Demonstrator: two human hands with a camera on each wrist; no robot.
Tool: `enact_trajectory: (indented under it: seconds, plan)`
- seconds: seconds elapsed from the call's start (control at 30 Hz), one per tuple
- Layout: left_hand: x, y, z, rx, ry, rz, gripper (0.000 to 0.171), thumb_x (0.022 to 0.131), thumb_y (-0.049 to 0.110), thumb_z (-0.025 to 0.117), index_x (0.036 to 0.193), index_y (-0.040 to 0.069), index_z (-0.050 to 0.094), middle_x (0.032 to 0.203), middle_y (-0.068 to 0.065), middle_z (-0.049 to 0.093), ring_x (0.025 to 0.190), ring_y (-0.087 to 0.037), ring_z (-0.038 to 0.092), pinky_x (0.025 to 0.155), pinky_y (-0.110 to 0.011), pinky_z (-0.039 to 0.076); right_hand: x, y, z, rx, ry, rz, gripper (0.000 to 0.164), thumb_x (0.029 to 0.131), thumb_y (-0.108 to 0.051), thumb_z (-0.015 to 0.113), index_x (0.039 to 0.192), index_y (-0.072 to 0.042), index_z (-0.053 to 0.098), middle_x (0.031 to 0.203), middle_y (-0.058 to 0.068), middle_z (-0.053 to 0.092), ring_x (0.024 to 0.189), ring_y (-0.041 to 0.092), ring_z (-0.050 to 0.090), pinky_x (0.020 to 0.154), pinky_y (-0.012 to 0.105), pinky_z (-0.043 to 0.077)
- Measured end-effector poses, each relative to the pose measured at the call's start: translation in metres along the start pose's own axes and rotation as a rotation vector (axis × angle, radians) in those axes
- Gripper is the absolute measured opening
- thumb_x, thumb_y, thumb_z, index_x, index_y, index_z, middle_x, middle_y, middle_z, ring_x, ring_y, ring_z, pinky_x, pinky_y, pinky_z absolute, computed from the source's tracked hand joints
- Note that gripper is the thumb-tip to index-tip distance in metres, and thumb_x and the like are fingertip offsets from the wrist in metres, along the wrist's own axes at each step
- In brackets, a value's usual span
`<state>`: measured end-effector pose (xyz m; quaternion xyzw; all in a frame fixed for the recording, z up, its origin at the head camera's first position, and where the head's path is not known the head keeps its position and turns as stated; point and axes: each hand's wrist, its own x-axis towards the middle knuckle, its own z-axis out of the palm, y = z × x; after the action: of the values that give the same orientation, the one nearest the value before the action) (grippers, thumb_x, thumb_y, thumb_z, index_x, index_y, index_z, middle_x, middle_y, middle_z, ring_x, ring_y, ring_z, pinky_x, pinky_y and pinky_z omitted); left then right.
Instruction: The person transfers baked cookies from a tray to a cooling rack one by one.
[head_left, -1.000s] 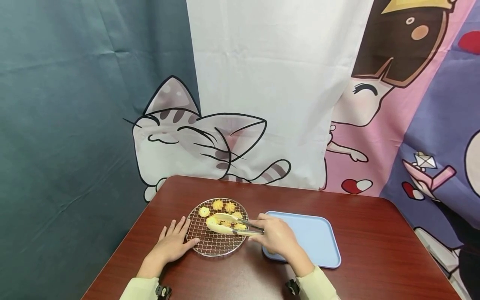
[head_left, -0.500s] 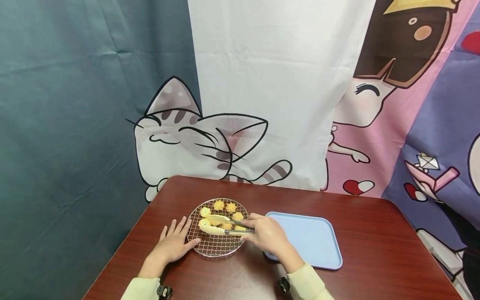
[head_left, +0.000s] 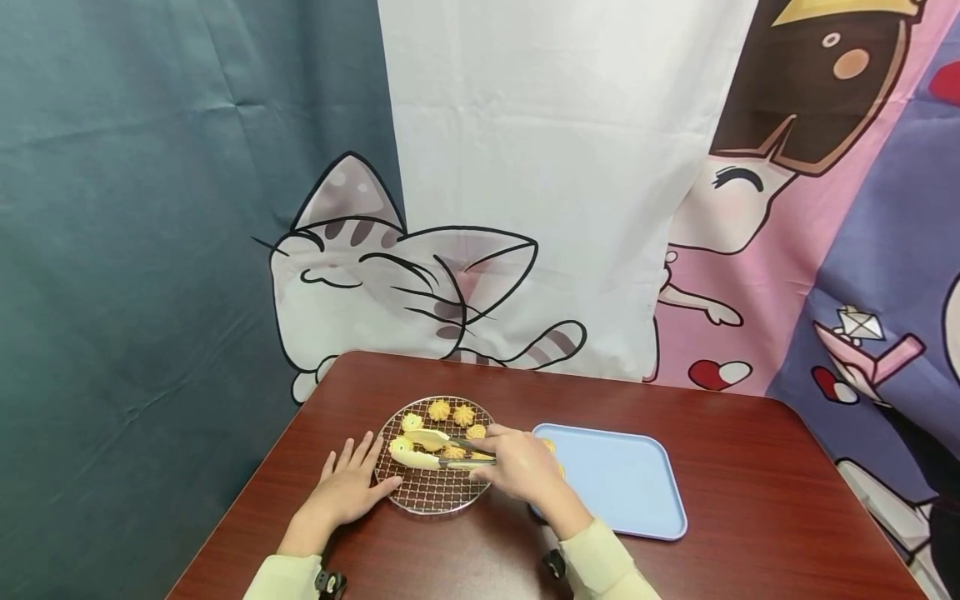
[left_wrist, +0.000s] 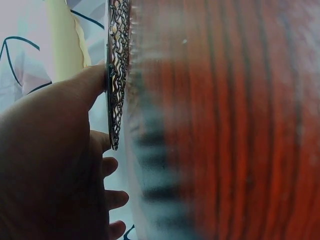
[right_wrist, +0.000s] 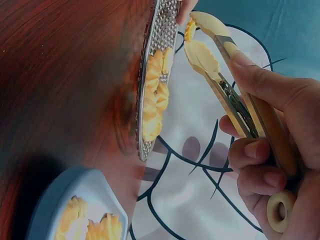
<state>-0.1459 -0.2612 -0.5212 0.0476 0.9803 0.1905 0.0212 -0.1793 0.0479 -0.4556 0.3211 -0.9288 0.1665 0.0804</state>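
Note:
My right hand (head_left: 519, 463) grips a pair of tongs (head_left: 429, 460) with cream-coloured tips and metal arms. Between those tips sits a yellow piped cookie (right_wrist: 190, 30), lifted above the round wire rack (head_left: 431, 500). Several more swirl-shaped cookies (head_left: 439, 409) lie on the rack's far and right parts, some partly hidden by the tongs. Fingers spread, my left hand (head_left: 345, 492) rests at the rack's left edge. Its thumb touches the rim of the rack (left_wrist: 115, 90) in the left wrist view.
A light blue tray (head_left: 630, 487) lies right of the rack. Cookies (right_wrist: 103, 229) sit in its near-left part, half hidden behind my right hand in the head view. Both rest on a dark red wooden table (head_left: 738, 467), with printed curtains (head_left: 480, 167) behind.
My right hand has moved left with the tongs and the cookie in them, toward the rack's left side. Cookies on the tray have come into view behind it. My left hand stays put.

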Motion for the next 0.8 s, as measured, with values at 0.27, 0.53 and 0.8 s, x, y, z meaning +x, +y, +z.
enact_trajectory:
  seconds: [0.27,0.53,0.8]
  plan:
    - [0.000,0.002,-0.002,0.009,-0.020,-0.026,0.088,0.098,0.060,0.054,0.159,0.003,0.029,0.165,-0.022,0.022,0.150,-0.053,0.015,0.117,-0.071,0.007,0.006,-0.003,0.007,-0.001,-0.001,0.020,0.049,0.080,-0.045,0.084,0.125,-0.027,0.075,0.096,-0.009,0.065,0.059,0.008,0.047,0.047,0.023,0.036]
    - [-0.001,0.003,-0.002,0.002,-0.008,-0.020,0.087,0.097,0.058,0.057,0.158,0.001,0.032,0.164,-0.024,0.025,0.148,-0.054,0.018,0.116,-0.072,0.008,0.009,-0.006,0.011,-0.006,-0.007,0.021,0.049,0.080,-0.046,0.084,0.125,-0.028,0.075,0.098,-0.011,0.066,0.059,0.008,0.050,0.049,0.023,0.039]
    - [-0.001,0.003,-0.003,0.007,-0.035,-0.030,0.086,0.098,0.057,0.056,0.159,0.003,0.029,0.165,-0.022,0.023,0.149,-0.053,0.016,0.117,-0.071,0.007,0.011,-0.008,0.012,-0.011,-0.013,0.029,0.047,0.080,-0.046,0.084,0.124,-0.029,0.076,0.098,-0.013,0.066,0.061,0.009,0.053,0.050,0.025,0.040]
